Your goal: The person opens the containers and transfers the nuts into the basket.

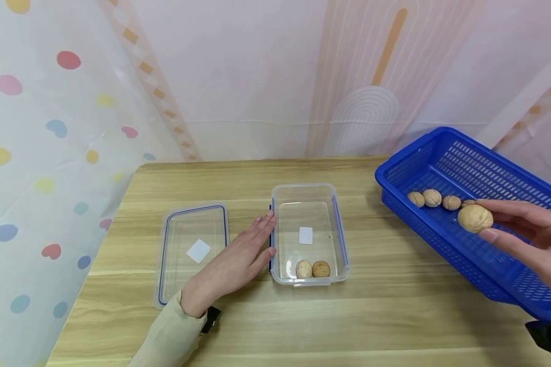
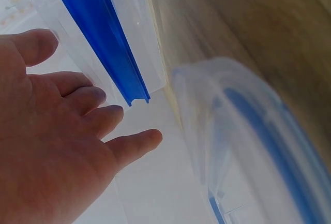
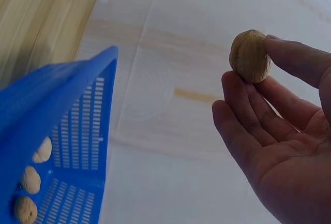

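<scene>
Between thumb and fingers, my right hand [image 1: 539, 239] pinches a walnut [image 1: 475, 218], held up over the blue basket [image 1: 450, 242]. The right wrist view shows that same walnut [image 3: 250, 56] at the fingertips. Several more walnuts [image 1: 432, 198] lie in a row inside the basket. My left hand [image 1: 239, 260] has its fingers extended, fingertips at the left side of a clear plastic container [image 1: 303, 192]. Two walnuts [image 1: 312, 269] sit at the container's near end. In the left wrist view, a blue locking flap [image 2: 106, 43] hangs from the container side beside my fingers.
A clear lid [image 1: 176, 255] with a blue seal lies left of the container, partly under my left forearm. White labels mark the lid and the container. A patterned curtain [image 1: 257, 76] hangs behind the wooden table [image 1: 275, 326].
</scene>
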The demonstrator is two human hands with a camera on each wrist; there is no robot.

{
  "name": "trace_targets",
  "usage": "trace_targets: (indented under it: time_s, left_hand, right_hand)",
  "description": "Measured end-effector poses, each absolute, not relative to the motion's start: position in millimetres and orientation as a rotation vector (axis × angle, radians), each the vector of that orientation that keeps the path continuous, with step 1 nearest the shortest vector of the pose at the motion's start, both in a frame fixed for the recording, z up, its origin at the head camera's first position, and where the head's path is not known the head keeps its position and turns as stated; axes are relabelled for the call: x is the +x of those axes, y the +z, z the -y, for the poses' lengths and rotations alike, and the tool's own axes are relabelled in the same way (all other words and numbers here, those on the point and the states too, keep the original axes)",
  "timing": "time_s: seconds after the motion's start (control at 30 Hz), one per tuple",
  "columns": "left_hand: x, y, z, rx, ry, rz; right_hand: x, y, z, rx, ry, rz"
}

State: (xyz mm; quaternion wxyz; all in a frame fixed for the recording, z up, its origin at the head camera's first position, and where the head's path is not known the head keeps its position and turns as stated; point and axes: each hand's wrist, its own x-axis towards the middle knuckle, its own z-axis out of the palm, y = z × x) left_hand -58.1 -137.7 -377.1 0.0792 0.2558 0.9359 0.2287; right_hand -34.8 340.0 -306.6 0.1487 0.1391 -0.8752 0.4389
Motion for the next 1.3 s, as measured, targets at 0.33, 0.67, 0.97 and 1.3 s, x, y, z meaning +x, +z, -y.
trace_targets:
  time_s: [0.33,0.67,0.97,1.3]
  left_hand:
    - [-57.2,-377.2,138.9,0.763,0.685,-2.805]
    - [-56.6,-376.7,138.8,0.764,0.681,-2.805]
    - [-57.0,-376.6,138.5,0.756,0.684,-2.805]
    - [-57.2,-377.0,137.1,0.759,0.687,-2.804]
  right_hand:
    - [-50.3,-302.0,-357.0,0.366,1.351,2.518]
    - [-67.5,-298.3,-372.5,0.331,1.327,2.571]
    - [-83.5,-297.4,-371.1,0.316,1.203,2.717]
    - [-111.1,-296.6,-370.0,0.321,0.923,2.970]
